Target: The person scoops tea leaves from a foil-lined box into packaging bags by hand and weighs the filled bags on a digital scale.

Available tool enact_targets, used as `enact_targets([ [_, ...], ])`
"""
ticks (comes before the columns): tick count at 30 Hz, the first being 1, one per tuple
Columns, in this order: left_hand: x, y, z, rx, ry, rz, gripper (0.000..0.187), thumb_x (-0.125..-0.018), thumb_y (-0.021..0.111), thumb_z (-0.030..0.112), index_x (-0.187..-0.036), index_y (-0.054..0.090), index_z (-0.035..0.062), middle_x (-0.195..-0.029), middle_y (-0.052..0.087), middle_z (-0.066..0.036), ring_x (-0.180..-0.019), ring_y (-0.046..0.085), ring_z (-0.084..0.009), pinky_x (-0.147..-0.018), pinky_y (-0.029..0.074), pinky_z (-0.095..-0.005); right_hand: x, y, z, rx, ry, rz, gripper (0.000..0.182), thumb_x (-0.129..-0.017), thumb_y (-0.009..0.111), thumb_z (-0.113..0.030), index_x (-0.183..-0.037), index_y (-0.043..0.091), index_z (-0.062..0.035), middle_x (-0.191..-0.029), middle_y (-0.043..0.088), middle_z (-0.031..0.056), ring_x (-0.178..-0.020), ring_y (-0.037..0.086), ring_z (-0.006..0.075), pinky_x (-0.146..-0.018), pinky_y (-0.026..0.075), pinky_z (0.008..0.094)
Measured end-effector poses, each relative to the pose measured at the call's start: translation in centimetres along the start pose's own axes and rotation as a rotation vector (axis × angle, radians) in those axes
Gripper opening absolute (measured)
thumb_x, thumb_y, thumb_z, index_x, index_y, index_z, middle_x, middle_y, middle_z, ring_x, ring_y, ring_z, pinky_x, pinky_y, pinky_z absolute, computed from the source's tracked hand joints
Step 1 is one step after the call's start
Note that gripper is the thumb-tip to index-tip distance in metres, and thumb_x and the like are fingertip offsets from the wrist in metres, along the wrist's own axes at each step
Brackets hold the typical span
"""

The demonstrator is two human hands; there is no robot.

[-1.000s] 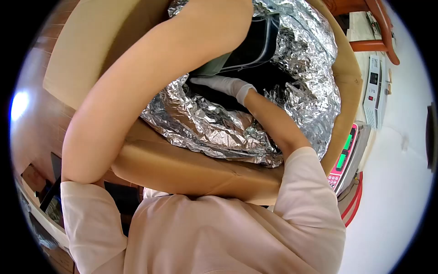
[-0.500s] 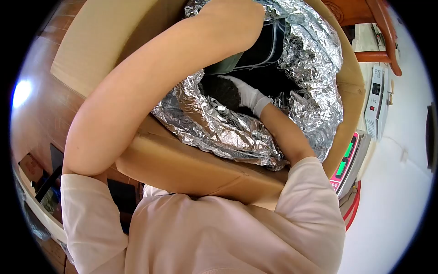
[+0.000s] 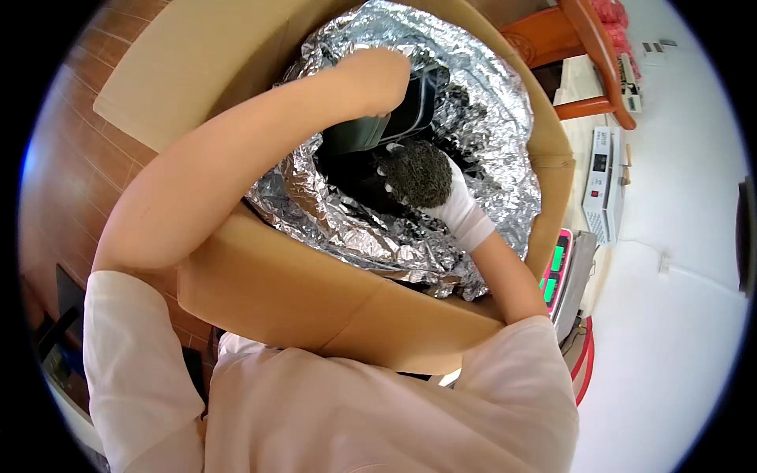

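My right hand (image 3: pixel 460 203) wears a white glove and cups a heap of dark loose tea leaves (image 3: pixel 421 175), palm up. Its white fingertips show at the heap's left edge. Above and left of it, a dark green container (image 3: pixel 353 135) leans open towards the gloved hand. My left hand (image 3: pixel 378 79) is bent over the container's upper side and closed on it, with most fingers hidden. Both hands are inside a crumpled foil lining (image 3: pixel 501 118) in a large cardboard box (image 3: pixel 315 284). More dark leaves lie in the shadow below the container.
A raised box flap (image 3: pixel 169 75) stands at the left over brown floor tiles. Right of the box are a wooden chair (image 3: pixel 607 71), a white device with a small display (image 3: pixel 603 185) and a scale with green-lit displays (image 3: pixel 553 272). A red cable (image 3: pixel 585 366) hangs below.
My right hand has risen from the dark inside of the foil and turned up, bringing a heap of tea leaves into sight. The view has shifted, with box and container lying further left.
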State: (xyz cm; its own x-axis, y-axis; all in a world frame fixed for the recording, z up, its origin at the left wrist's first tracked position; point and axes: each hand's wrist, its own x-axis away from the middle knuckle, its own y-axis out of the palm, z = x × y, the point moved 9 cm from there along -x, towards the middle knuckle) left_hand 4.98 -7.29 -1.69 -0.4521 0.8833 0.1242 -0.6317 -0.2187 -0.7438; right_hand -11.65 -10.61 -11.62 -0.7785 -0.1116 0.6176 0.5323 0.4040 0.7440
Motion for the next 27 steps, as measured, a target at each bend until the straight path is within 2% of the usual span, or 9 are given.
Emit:
enact_targets([
  [3,0.0,0.9,0.3,0.082,-0.027,-0.080,0.021,-0.074,0.053,0.004,-0.056,0.065,0.0008,-0.055,0.063,-0.011,-0.052,0.064,-0.0210,-0.056,0.053,-0.0337,2.3,0.9,-1.6,0.089,-0.143,-0.086,0.049,-0.094,0.029,-0.032,-0.129,0.045,-0.0012,-0.123,0.055,0.0180,-0.109,0.054,0.0364,-0.090,0.047,0.0501],
  [4,0.1,1.2,0.4,0.102,-0.033,-0.094,0.022,-0.073,0.052,0.003,-0.055,0.065,-0.0002,-0.054,0.063,-0.009,-0.049,0.063,-0.0181,-0.054,0.053,-0.0310,3.1,2.3,-1.3,0.059,-0.023,-0.325,0.053,-0.094,0.026,-0.035,-0.132,0.041,-0.0005,-0.124,0.053,0.0226,-0.107,0.054,0.0378,-0.076,0.053,0.0454],
  [5,0.1,1.1,0.6,0.103,-0.028,-0.081,0.022,-0.073,0.052,0.003,-0.055,0.065,-0.0002,-0.054,0.063,-0.009,-0.049,0.063,-0.0181,-0.054,0.053,-0.0310,3.7,2.3,-1.8,0.060,-0.084,-0.209,0.055,-0.093,0.026,-0.036,-0.133,0.041,-0.0011,-0.125,0.049,0.0258,-0.105,0.054,0.0384,-0.066,0.054,0.0411],
  [15,0.7,2.9,2.0,0.141,0.055,-0.157,0.022,-0.070,0.049,-0.001,-0.055,0.064,0.0003,-0.053,0.063,-0.009,-0.050,0.063,-0.0182,-0.055,0.053,-0.0314,5.8,5.5,-7.2,0.050,-0.479,0.144,0.050,-0.093,0.030,-0.034,-0.123,0.048,0.0006,-0.120,0.053,0.0227,-0.110,0.053,0.0349,-0.091,0.045,0.0493],
  [18,0.9,2.6,2.3,0.143,0.078,-0.163,0.022,-0.070,0.049,0.000,-0.054,0.064,0.0003,-0.053,0.063,-0.008,-0.050,0.063,-0.0180,-0.055,0.053,-0.0314,4.8,7.3,-5.3,-0.682,0.121,-0.336,0.053,-0.094,0.034,-0.038,-0.131,0.040,-0.0004,-0.133,0.042,0.0233,-0.123,0.041,0.0338,-0.104,0.027,0.0499],
  [20,1.2,2.7,2.9,0.124,0.129,-0.196,0.017,-0.077,0.043,-0.002,-0.075,0.058,-0.0086,-0.058,0.063,-0.013,-0.052,0.064,-0.0220,-0.052,0.052,-0.0345,5.2,8.4,-4.7,-0.841,0.311,-0.470,0.057,-0.093,0.037,-0.040,-0.136,0.033,-0.0013,-0.139,0.032,0.0250,-0.128,0.034,0.0354,-0.108,0.020,0.0498],
  [22,1.1,2.7,2.9,0.125,0.114,-0.196,0.017,-0.077,0.043,-0.002,-0.074,0.058,-0.0086,-0.058,0.063,-0.013,-0.053,0.064,-0.0223,-0.052,0.052,-0.0346,5.2,8.1,-5.7,0.516,-0.386,0.317,0.064,-0.093,0.040,-0.042,-0.140,0.027,0.0000,-0.145,0.015,0.0283,-0.131,0.027,0.0410,-0.109,0.020,0.0496],
  [25,1.1,2.1,2.9,0.108,0.099,-0.192,0.016,-0.077,0.044,-0.001,-0.073,0.057,-0.0085,-0.059,0.063,-0.014,-0.053,0.064,-0.0226,-0.051,0.052,-0.0345,4.6,9.1,-5.7,0.715,-0.379,0.237,0.062,-0.093,0.041,-0.040,-0.136,0.033,0.0043,-0.142,0.022,0.0284,-0.127,0.033,0.0412,-0.106,0.030,0.0475],
  [27,1.3,1.5,2.8,0.079,0.102,-0.188,0.015,-0.078,0.045,0.000,-0.073,0.056,-0.0083,-0.061,0.063,-0.016,-0.054,0.065,-0.0227,-0.051,0.052,-0.0343,6.1,10.2,-7.3,0.848,-0.633,0.396,0.048,-0.091,0.041,-0.034,-0.116,0.053,0.0065,-0.119,0.054,0.0231,-0.098,0.056,0.0297,-0.082,0.050,0.0368],
])
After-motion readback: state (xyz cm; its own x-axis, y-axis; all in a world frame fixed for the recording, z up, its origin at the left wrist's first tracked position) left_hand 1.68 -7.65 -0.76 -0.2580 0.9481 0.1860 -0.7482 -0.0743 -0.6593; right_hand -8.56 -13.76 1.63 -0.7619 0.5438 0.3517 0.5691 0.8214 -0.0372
